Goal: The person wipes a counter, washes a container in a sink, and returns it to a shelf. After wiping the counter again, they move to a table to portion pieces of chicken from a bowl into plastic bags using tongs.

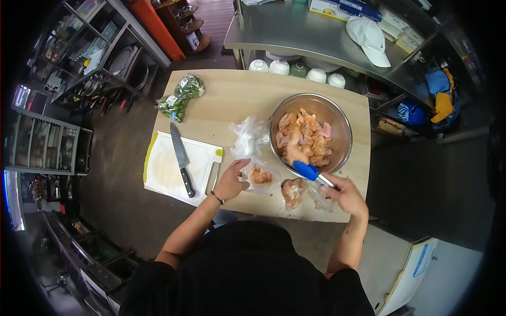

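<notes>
My right hand (346,196) grips a pair of tongs (307,170) with blue tips, held at the near rim of a large metal bowl (349,126). Raw, seasoned-looking chicken pieces (311,134) fill the bowl, and the tips touch a pale piece (298,152). With thumb and fingers apart, my left hand (232,180) rests at the edge of a clear plastic bag (271,185) that has some chicken (260,175) in it. Between my hands lies another bag of chicken (293,193). A further plastic bag (322,199) is partly hidden by my right hand.
Crumpled clear bags (250,136) lie left of the bowl. A knife (182,158) rests on a white cutting board (158,168), its handle toward me. Bagged green vegetables (182,97) sit at the table's far left corner. Beyond stands a steel counter (295,26) with a white cap (367,39).
</notes>
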The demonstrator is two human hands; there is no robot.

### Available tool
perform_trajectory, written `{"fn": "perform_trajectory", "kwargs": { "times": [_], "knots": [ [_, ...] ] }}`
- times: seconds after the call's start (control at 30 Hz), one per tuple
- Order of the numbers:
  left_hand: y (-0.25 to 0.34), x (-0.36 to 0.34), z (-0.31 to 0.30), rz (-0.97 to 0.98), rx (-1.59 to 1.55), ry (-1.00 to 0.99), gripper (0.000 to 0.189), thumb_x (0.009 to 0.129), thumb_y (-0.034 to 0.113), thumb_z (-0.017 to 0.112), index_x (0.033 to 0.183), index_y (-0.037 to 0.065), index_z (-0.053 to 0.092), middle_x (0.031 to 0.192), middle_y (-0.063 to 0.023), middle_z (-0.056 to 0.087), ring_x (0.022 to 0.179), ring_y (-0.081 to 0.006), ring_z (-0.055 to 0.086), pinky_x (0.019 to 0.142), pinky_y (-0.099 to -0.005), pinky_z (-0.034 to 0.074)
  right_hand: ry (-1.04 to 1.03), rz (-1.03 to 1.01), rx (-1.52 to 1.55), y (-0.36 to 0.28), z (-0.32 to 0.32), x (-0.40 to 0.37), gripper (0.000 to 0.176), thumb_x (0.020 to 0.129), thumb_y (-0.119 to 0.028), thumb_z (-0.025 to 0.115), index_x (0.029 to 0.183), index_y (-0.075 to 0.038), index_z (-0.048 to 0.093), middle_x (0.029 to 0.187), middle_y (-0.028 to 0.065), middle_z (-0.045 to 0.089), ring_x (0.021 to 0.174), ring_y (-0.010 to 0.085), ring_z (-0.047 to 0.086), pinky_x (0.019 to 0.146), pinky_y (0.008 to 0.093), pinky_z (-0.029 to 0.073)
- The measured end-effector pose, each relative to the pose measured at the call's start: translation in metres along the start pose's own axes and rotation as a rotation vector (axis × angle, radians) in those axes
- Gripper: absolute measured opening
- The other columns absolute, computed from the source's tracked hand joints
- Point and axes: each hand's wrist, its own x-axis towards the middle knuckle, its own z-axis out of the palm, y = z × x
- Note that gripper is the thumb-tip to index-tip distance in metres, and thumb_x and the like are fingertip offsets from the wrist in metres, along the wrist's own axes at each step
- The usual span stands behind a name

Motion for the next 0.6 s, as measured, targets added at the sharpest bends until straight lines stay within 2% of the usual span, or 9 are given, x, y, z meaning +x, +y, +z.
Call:
{"fn": "perform_trajectory", "kwargs": {
  "times": [0.07, 0.13, 0.17, 0.23, 0.3, 0.37, 0.5, 0.57, 0.6],
  "knots": [
    [0.001, 0.002, -0.001, -0.050, -0.150, -0.061, 0.069, 0.062, 0.001, 0.063, 0.129, 0.002, 0.045, 0.129, -0.0149, 0.043, 0.097, -0.0245, 0.054, 0.082, -0.0289, 0.046, -0.083, 0.104, 0.017, -0.018, 0.024, -0.001, 0.043, 0.082, -0.027, 0.063, 0.119, -0.005, 0.056, 0.093, 0.0150, 0.066, 0.089, 0.0218, 0.062, 0.074, 0.0354, 0.047],
    [0.007, 0.002, -0.003, -0.072, -0.191, -0.068, 0.070, 0.062, 0.000, 0.063, 0.129, 0.002, 0.045, 0.130, -0.0143, 0.042, 0.096, -0.0235, 0.054, 0.081, -0.0288, 0.046, -0.092, 0.033, -0.648, -0.037, 0.055, 0.004, 0.047, 0.082, -0.031, 0.061, 0.120, -0.005, 0.054, 0.092, 0.0137, 0.065, 0.088, 0.0285, 0.062, 0.072, 0.0413, 0.048],
    [0.009, 0.001, -0.001, -0.093, -0.236, -0.079, 0.070, 0.062, -0.001, 0.063, 0.129, 0.001, 0.045, 0.131, -0.0136, 0.041, 0.096, -0.0226, 0.054, 0.081, -0.0287, 0.047, -0.088, 0.038, -0.648, -0.031, 0.070, 0.009, 0.047, 0.082, -0.031, 0.061, 0.120, -0.005, 0.054, 0.092, 0.0137, 0.065, 0.088, 0.0285, 0.062, 0.072, 0.0413, 0.048],
    [0.005, 0.001, 0.001, -0.111, -0.260, -0.058, 0.070, 0.061, -0.001, 0.062, 0.129, 0.001, 0.045, 0.131, -0.0136, 0.041, 0.096, -0.0222, 0.054, 0.081, -0.0284, 0.047, 0.047, -0.197, -0.889, -0.013, 0.095, 0.022, 0.045, 0.081, -0.033, 0.059, 0.119, -0.009, 0.053, 0.090, 0.0136, 0.065, 0.087, 0.0335, 0.061, 0.072, 0.0445, 0.049],
    [0.000, 0.001, -0.001, -0.131, -0.277, -0.030, 0.070, 0.061, -0.002, 0.062, 0.129, 0.000, 0.045, 0.131, -0.0136, 0.040, 0.096, -0.0218, 0.054, 0.080, -0.0280, 0.047, 0.088, -0.256, -0.858, -0.015, 0.090, 0.018, 0.043, 0.081, -0.030, 0.059, 0.119, -0.011, 0.053, 0.088, 0.0133, 0.065, 0.084, 0.0342, 0.061, 0.072, 0.0442, 0.049],
    [-0.004, -0.001, -0.004, -0.119, -0.195, 0.014, 0.070, 0.061, -0.003, 0.061, 0.129, 0.000, 0.045, 0.131, -0.0138, 0.040, 0.096, -0.0217, 0.054, 0.080, -0.0277, 0.047, 0.121, -0.088, -0.806, -0.049, 0.069, 0.007, 0.041, 0.081, -0.033, 0.059, 0.116, -0.013, 0.056, 0.089, 0.0165, 0.065, 0.085, 0.0343, 0.061, 0.072, 0.0445, 0.048],
    [-0.007, -0.002, -0.006, -0.115, -0.184, -0.004, 0.074, 0.060, -0.006, 0.060, 0.132, 0.002, 0.042, 0.133, -0.0098, 0.038, 0.087, -0.0176, 0.051, 0.071, -0.0262, 0.049, 0.295, 0.012, -0.867, -0.064, 0.026, 0.041, 0.040, 0.082, -0.035, 0.057, 0.114, -0.010, 0.058, 0.094, 0.0189, 0.064, 0.088, 0.0355, 0.061, 0.074, 0.0455, 0.048],
    [0.006, -0.004, -0.007, -0.129, -0.119, 0.003, 0.070, 0.061, 0.000, 0.062, 0.129, 0.000, 0.044, 0.130, -0.0151, 0.042, 0.098, -0.0229, 0.053, 0.082, -0.0280, 0.046, 0.300, 0.107, -0.907, -0.065, 0.018, 0.083, 0.041, 0.083, -0.036, 0.055, 0.112, -0.007, 0.058, 0.098, 0.0207, 0.063, 0.092, 0.0357, 0.061, 0.077, 0.0455, 0.048],
    [0.005, -0.004, -0.005, -0.128, -0.119, 0.005, 0.070, 0.061, 0.000, 0.062, 0.129, 0.000, 0.044, 0.130, -0.0151, 0.042, 0.098, -0.0229, 0.053, 0.082, -0.0280, 0.046, 0.282, 0.144, -0.926, -0.062, 0.020, 0.105, 0.042, 0.084, -0.036, 0.054, 0.112, -0.005, 0.058, 0.100, 0.0213, 0.063, 0.094, 0.0358, 0.060, 0.079, 0.0456, 0.047]
  ]
}}
